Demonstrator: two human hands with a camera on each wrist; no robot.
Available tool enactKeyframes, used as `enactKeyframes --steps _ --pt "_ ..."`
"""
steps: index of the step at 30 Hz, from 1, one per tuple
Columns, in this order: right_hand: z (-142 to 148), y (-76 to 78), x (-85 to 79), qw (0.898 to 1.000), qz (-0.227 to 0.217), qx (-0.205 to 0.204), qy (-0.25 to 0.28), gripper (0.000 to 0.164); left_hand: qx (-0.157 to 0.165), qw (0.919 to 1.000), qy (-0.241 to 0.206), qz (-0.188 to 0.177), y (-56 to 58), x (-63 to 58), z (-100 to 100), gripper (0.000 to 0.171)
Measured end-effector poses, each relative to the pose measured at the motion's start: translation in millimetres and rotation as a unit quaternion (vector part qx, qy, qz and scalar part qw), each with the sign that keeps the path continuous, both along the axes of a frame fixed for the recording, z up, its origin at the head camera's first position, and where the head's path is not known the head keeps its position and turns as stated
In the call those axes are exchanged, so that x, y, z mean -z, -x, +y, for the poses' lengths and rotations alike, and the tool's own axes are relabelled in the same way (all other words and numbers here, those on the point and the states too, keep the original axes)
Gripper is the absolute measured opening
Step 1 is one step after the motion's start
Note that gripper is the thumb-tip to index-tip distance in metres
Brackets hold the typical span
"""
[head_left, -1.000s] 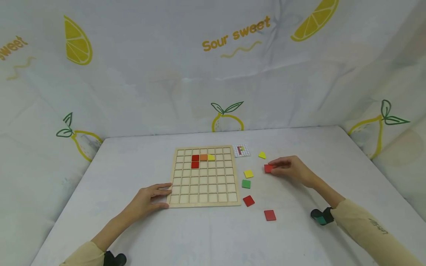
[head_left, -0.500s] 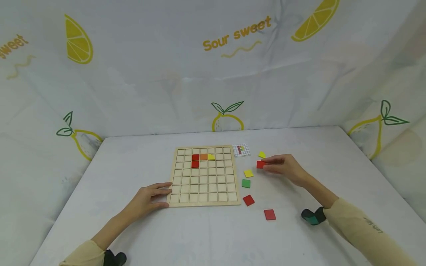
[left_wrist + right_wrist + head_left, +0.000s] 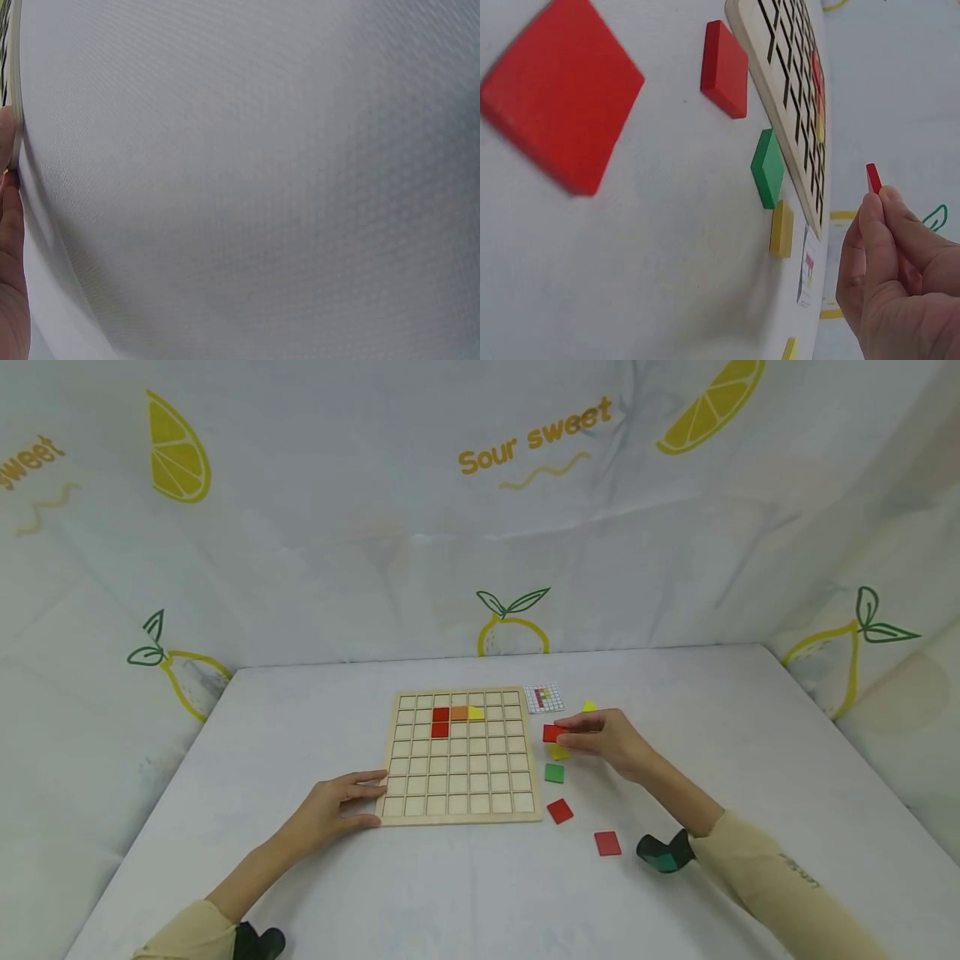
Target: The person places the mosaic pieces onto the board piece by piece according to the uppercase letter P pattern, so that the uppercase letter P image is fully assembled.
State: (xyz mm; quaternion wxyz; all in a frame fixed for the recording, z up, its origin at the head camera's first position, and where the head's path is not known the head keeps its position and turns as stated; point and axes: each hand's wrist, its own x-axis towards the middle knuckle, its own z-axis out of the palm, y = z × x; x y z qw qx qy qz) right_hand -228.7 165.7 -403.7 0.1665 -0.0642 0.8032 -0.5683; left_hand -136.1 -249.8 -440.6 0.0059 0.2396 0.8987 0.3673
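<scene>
My right hand [image 3: 603, 742] pinches a red square tile [image 3: 551, 733] between thumb and fingers. In the right wrist view the same tile shows edge-on above the table. A wooden grid board [image 3: 459, 785] lies flat in the middle, with two red tiles [image 3: 440, 722], an orange tile [image 3: 459, 713] and a yellow piece [image 3: 476, 713] in its cells. My left hand [image 3: 330, 810] rests at the board's left edge, fingertips and thumb touching it. The left wrist view catches only part of that hand and the board's rim.
Right of the board lie a green tile [image 3: 554, 773], a yellow tile [image 3: 558, 752] partly covered by the right hand, two red tiles [image 3: 560, 811] and a yellow piece [image 3: 589, 705]. A small pattern card [image 3: 543, 698] sits at the board's upper right corner.
My right hand has carried the red tile leftward from the right side toward the board's right edge. The left hand and the board have stayed put.
</scene>
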Motion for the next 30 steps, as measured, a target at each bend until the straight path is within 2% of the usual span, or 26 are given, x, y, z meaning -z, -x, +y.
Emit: enactKeyframes --steps 7,23,30 --pt "-21 1.0 -0.7 1.000 0.001 -0.006 0.028 0.038 0.000 1.0000 0.000 0.005 -0.2 0.1 0 0.046" --pt "-73 5.7 4.2 0.996 -0.032 -0.019 0.083 0.033 0.002 1.0000 -0.004 0.002 0.2 1.3 -1 0.047" --pt "-98 5.7 11.1 0.998 -0.016 -0.021 0.064 0.030 0.004 0.9999 0.000 0.015 -0.1 0.8 -1 0.046"
